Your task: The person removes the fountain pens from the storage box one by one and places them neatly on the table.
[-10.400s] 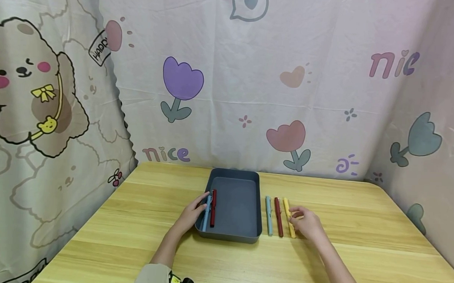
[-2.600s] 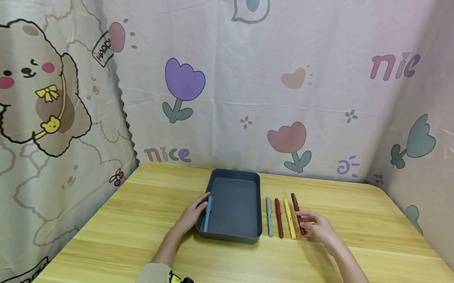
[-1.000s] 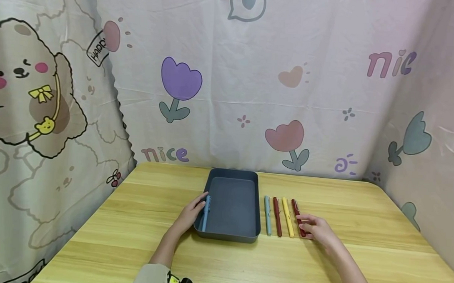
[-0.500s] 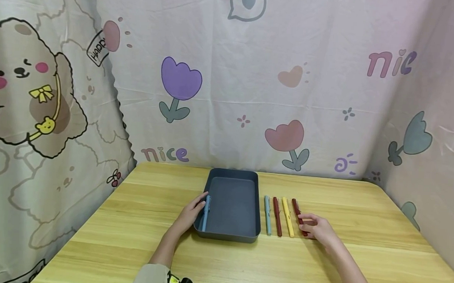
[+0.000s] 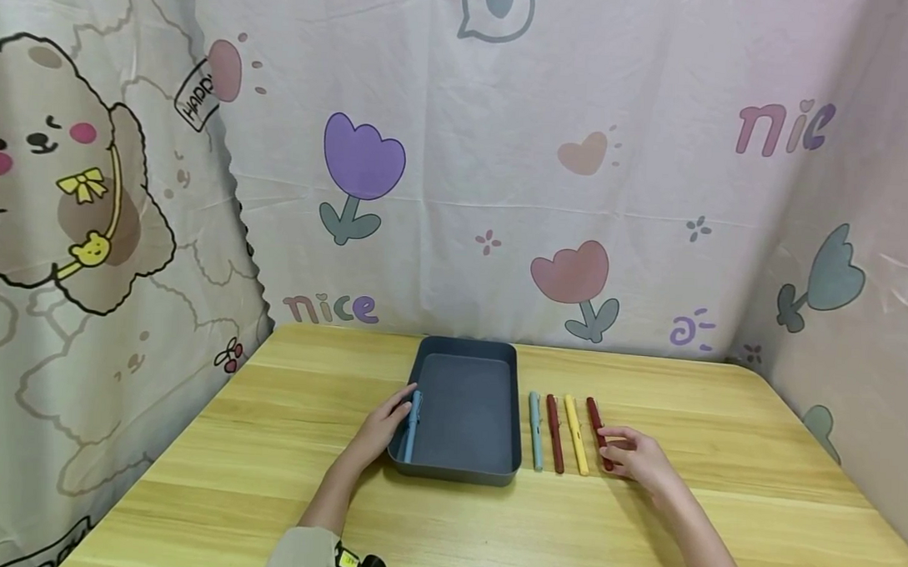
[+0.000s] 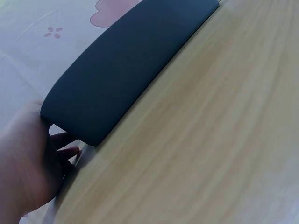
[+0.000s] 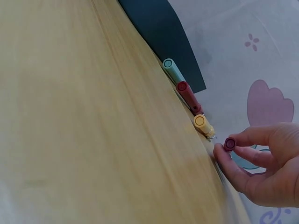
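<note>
A red pen point(image 5: 595, 412) points away toward the curtain point(image 5: 458, 167); its long axis runs front to back, the far end leaning slightly left. The right hand point(image 5: 638, 462) pinches its near half between thumb and fingertips, parted only by its thickness; I cannot tell whether the pen touches the desk point(image 5: 453, 534). To its left, nearly parallel, lie a yellow pen point(image 5: 577, 436), a second red pen point(image 5: 555, 435) and a teal pen point(image 5: 535, 435). Farther left, a blue pen point(image 5: 412, 432) runs lengthwise inside a grey tray point(image 5: 468, 413), along its left side. The left hand point(image 5: 376, 431) grips that side, thumb and fingers around the edge, well apart from the red pen. The curtain reads "nice" twice, and "HAPPY", partly hidden.
</note>
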The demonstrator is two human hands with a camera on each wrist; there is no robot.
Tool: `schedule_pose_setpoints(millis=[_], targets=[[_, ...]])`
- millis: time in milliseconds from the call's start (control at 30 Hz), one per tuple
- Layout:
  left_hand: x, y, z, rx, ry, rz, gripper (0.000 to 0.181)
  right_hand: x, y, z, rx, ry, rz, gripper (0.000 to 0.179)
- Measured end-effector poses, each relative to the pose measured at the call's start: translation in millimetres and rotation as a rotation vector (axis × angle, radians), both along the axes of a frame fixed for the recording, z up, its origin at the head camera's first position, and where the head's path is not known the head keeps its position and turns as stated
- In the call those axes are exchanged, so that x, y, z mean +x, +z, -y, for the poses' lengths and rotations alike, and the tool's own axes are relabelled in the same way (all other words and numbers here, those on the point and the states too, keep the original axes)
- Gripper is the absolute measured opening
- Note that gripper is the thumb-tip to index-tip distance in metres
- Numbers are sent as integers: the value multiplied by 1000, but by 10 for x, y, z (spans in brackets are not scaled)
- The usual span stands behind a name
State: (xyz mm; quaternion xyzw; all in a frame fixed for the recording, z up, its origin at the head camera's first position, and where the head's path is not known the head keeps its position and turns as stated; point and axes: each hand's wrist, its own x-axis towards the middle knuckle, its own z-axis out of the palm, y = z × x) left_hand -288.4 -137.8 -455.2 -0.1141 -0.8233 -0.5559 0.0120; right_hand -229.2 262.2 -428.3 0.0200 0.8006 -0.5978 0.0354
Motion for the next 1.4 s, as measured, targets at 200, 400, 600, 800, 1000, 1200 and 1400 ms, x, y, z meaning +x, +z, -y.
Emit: schedule_pose_setpoints(millis=[200, 400, 600, 800, 1000, 1200, 1400], targets=[[31, 70, -6, 1, -3, -5, 43, -10, -3, 11, 0, -1, 0, 39], [64, 136, -15, 20, -14, 9, 42, -25, -8, 19, 30, -3, -3, 43], [1, 31, -6, -10, -2, 6, 43, -17, -15, 18, 25, -17, 0, 41], [-9, -4, -3, -13, 0, 3, 43, -1, -5, 13, 45, -26, -3, 39], [-13, -11, -3, -20, -1, 1, 43, 2, 13, 0, 83, -19, -12, 38], [-10, -2, -5, -21, 4, -5, 43, 2, 5, 11, 92, -27, -14, 37], [-11, -6, -4, -6, -1, -6, 42, -11, -4, 16, 117, -31, -23, 38]])
